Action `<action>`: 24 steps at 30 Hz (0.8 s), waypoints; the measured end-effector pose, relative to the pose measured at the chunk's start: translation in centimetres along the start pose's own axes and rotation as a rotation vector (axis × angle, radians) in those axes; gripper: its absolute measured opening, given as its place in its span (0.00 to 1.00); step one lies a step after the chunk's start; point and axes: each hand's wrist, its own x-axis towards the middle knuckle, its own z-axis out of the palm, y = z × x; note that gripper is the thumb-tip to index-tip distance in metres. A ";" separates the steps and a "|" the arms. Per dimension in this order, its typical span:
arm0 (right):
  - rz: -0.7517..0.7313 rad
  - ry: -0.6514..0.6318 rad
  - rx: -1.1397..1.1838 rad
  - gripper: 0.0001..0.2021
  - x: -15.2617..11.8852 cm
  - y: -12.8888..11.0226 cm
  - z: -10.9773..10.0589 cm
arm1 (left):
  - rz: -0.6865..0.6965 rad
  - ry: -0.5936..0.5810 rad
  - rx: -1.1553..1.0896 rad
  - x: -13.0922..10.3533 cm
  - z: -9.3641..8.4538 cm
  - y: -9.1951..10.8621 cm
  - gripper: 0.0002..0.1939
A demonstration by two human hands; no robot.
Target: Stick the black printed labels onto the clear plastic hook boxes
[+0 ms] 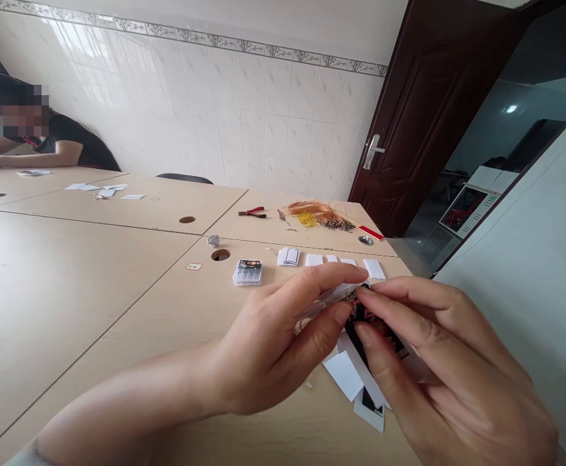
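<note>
My left hand point(278, 323) is closed, thumb and fingers gripping a clear plastic case point(329, 298). A black printed card point(394, 338) is pinched in my right hand point(452, 356), against the right side of the case. The fingers of both hands nearly meet there and cover much of the case and card. White paper slips point(345, 375) show below my hands, one with a black patch. Past my left hand stands a similar clear case point(248, 273) with a black printed label.
Stacks of white cards point(289, 257) line the table point(166, 310) beyond my hands. Farther back lie red-handled pliers point(252, 212), a bundle of copper-coloured wires point(315, 212) and a round cable hole point(221, 255). Another person point(69, 142) leans on the table at far left.
</note>
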 end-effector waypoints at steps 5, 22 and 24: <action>-0.005 0.007 0.008 0.11 -0.1 0.0 0.1 | 0.010 0.015 0.003 0.0 0.0 0.0 0.14; -0.027 -0.005 0.020 0.12 0.2 0.1 0.0 | -0.102 0.023 -0.100 0.3 -0.2 0.7 0.09; -0.028 -0.006 0.018 0.12 0.3 0.2 0.0 | -0.095 0.023 -0.091 0.4 -0.2 0.8 0.09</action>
